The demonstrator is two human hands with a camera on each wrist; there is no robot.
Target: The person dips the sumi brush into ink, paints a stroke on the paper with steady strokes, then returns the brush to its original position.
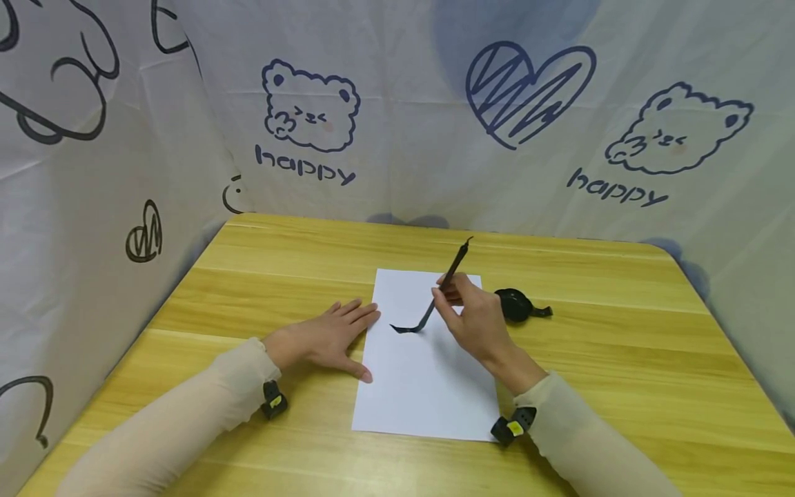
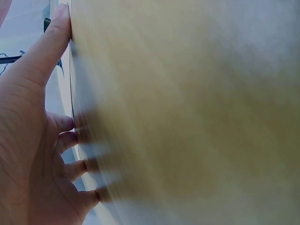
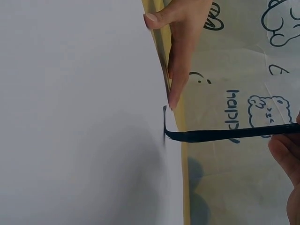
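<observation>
My right hand (image 1: 477,321) pinches a dark writing brush (image 1: 455,265) by its handle, thumb and fingers together, with the brush leaning up and to the right. Its bent tip meets a white sheet of paper (image 1: 422,397) at the right end of a short black ink stroke (image 1: 402,329). In the right wrist view the brush (image 3: 206,135) reaches across to the ink mark on the sheet. My left hand (image 1: 332,338) lies spread on the sheet's left edge, fingertips and thumb on the paper. The left wrist view shows that hand (image 2: 28,122) with the fingers pressed down.
Just right of the paper sits a small round black dish (image 1: 514,305) with a short handle. The wooden table (image 1: 621,345) carries everything. White cloth with drawings (image 1: 404,166) hangs behind and at the left. Each wrist wears a small black device (image 1: 273,400).
</observation>
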